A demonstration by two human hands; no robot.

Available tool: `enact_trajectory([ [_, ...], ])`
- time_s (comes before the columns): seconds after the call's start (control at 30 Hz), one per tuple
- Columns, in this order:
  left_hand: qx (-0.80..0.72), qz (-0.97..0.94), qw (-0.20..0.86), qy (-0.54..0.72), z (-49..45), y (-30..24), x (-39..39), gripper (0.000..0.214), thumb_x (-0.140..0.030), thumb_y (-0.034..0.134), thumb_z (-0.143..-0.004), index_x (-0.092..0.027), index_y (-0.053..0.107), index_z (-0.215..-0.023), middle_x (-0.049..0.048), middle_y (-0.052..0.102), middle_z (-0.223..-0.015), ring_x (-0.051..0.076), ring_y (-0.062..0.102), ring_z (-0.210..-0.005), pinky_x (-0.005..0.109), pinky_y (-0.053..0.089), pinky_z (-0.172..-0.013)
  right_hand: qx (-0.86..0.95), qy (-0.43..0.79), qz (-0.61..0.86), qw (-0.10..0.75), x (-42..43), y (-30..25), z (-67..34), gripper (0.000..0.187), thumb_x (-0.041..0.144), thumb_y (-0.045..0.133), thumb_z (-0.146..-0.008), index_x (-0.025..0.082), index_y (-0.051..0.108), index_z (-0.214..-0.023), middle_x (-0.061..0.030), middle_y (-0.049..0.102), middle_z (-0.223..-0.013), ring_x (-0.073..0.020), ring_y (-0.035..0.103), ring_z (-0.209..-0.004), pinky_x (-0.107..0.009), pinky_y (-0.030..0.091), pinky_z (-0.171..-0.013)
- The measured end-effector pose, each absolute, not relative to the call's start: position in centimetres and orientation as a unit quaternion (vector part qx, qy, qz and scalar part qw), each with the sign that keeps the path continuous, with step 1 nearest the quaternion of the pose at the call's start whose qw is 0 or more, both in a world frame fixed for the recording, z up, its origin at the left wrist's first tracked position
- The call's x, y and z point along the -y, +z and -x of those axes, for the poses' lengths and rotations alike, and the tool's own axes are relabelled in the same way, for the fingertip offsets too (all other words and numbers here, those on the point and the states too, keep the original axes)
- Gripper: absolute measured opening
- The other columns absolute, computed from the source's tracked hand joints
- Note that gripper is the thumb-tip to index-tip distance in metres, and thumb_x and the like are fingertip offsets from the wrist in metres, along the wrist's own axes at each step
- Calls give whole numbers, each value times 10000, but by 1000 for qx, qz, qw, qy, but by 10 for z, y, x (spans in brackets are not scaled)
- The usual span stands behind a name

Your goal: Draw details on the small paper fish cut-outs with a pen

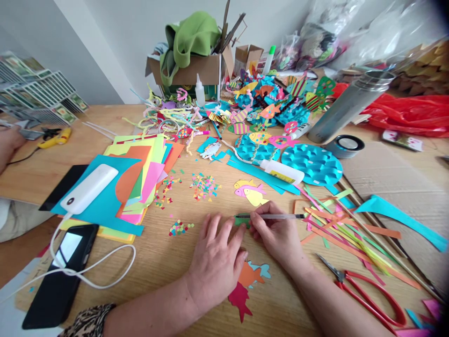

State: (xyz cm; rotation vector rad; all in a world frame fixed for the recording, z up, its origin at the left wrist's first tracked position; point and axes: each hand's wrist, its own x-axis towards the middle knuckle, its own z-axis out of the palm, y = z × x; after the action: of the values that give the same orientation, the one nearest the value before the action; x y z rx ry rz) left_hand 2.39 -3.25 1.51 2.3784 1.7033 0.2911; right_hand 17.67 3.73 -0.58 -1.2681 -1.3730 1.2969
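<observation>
My left hand [214,258] lies flat on the wooden table [161,262], fingers spread, its fingertips pressing on a small green paper piece [241,219]. My right hand [277,233] is closed in a pinch on a thin white pen [277,216], whose tip points left onto that green piece. Just beyond lie yellow and pink paper fish [250,191]. An orange, blue and red paper fish cut-out [247,283] lies partly under my left hand.
Red-handled scissors [368,295] lie at the right, beside coloured paper strips [343,229]. A glue bottle [282,171], blue paper discs [312,164], confetti [203,185], a coloured paper stack [140,173], a white power bank [89,187] and a phone [59,276] surround. Another person's hand [9,142] is far left.
</observation>
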Motion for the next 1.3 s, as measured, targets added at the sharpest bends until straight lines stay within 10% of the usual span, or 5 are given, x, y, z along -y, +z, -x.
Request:
enact_trajectory([
  [1.3,-575,-806,100,102,-24,13,33,424,-369,511,-954,-234,496,-1355,65,491,-1346,315,365,-1287,536,263,-1147,565,493,498,436,-37,-8,-178,196,303,610,-840,219,497,-704,36,526,-539,-122,499,-425,-228,401,-400],
])
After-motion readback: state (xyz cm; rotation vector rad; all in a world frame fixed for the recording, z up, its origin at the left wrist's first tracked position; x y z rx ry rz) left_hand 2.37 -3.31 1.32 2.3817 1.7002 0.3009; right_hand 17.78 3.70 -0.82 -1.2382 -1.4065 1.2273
